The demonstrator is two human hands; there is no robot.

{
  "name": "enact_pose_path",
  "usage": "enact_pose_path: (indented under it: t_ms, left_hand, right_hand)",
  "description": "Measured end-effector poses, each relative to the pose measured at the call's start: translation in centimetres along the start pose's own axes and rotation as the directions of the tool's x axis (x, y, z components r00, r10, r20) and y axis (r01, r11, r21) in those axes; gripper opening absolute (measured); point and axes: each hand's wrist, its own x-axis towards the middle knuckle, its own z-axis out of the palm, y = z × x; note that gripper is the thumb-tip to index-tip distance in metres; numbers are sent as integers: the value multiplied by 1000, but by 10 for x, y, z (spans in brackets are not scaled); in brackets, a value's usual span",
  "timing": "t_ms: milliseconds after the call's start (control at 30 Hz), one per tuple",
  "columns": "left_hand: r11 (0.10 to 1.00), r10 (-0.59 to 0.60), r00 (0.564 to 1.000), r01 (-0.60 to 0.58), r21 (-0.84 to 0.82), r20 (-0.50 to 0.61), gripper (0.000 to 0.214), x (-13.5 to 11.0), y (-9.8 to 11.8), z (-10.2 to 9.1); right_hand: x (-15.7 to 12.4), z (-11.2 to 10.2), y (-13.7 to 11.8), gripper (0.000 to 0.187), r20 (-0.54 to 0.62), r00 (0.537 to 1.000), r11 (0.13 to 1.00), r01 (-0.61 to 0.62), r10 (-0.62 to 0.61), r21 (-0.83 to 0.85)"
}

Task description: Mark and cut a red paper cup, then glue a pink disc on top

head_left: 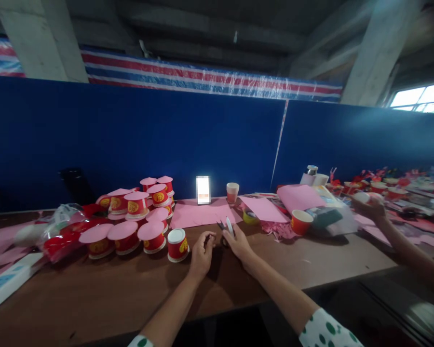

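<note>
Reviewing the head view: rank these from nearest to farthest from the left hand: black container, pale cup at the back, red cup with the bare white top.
From the left hand:
1. Red cup with the bare white top, just to its left.
2. Pale cup, farther back and to the right.
3. Black container, far off at the back left.

A single head-worn camera is looking forward and down from the near side of the brown table [112, 294], viewing the left hand [201, 254] and right hand [239, 246] from close behind; it is facing the blue partition [159, 130] farther off, and its wide view is reaching up to the concrete ceiling [202, 26].
</note>
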Motion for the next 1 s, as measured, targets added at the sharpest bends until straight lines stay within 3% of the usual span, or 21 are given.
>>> enact_pose_path:
  t_ms: [167, 367, 667, 1000]
  left_hand:
    - [997, -66, 997, 64, -44, -43, 35, -1, -7, 1]
    - [977, -181, 979, 168, -132, -95, 34, 2, -14, -1]
    - [901, -313, 947, 272, -338, -72, 35, 8, -16, -5]
    - [862, -341, 939, 293, -413, -46, 35, 7, -12, -6]
  right_hand:
    - [-7, -24, 1, 23, 13, 990, 962, 140, -141, -234]
    - [-27, -19, 4, 34, 89, 954, 866, 299, -288, -402]
    - [-26, -22, 9, 21, 17, 956, 756, 242, -292, -608]
    - [-26, -25, 9, 23, 34, 945, 725, 271, -324, -634]
